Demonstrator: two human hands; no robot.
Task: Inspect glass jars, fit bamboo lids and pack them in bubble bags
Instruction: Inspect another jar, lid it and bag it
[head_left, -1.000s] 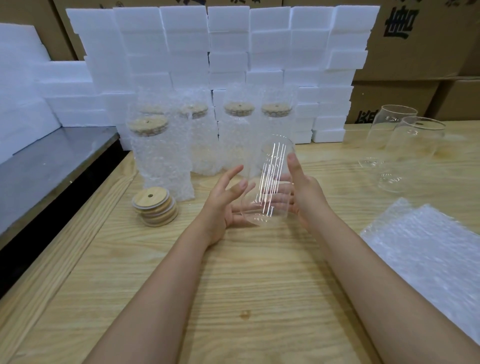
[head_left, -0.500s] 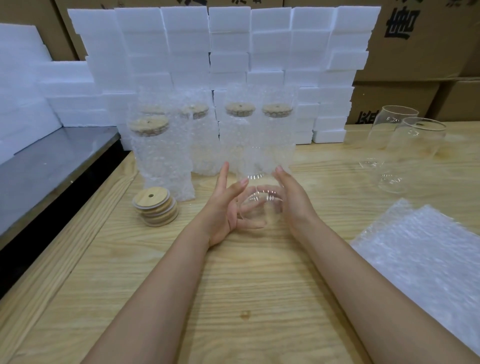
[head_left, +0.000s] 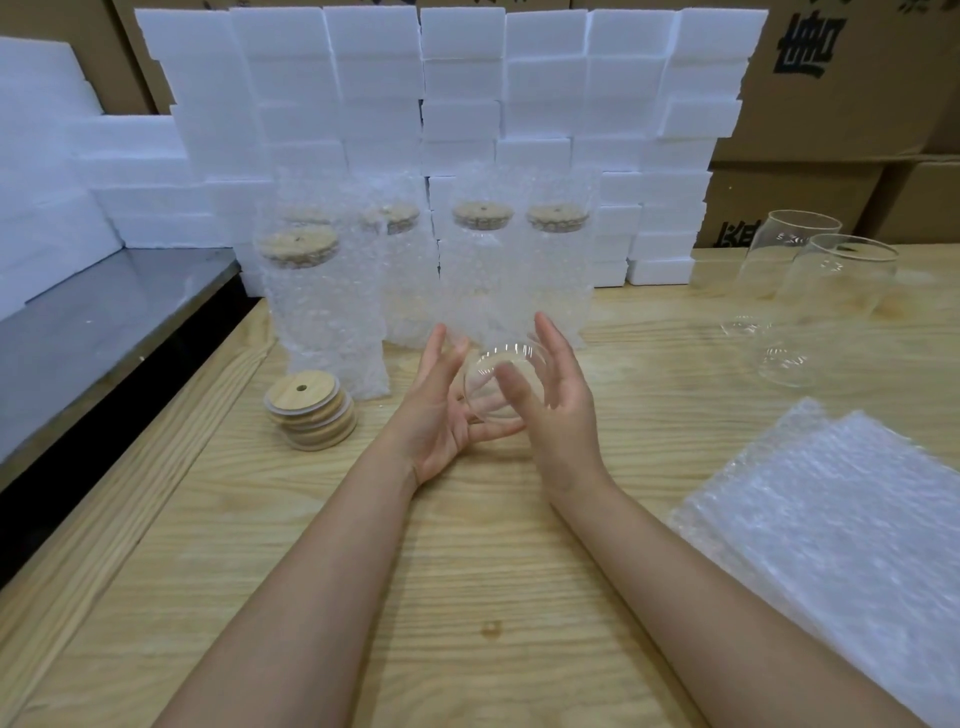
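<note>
A clear glass jar (head_left: 501, 382) is pressed between a person's left hand (head_left: 439, 410) and right hand (head_left: 558, 410) just above the wooden tabletop (head_left: 467, 571). Neither grip is clenched, and the fingers are nearly straight along the glass. A stack of bamboo lids (head_left: 310, 410) sits to the left and flat bubble bags (head_left: 841, 530) to the right. Bagged, lidded jars (head_left: 324, 317) stand behind.

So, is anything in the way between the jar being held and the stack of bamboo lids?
Nothing visible. The lid stack lies left of the glass jar, with only the holding left hand and bare table between.
</note>
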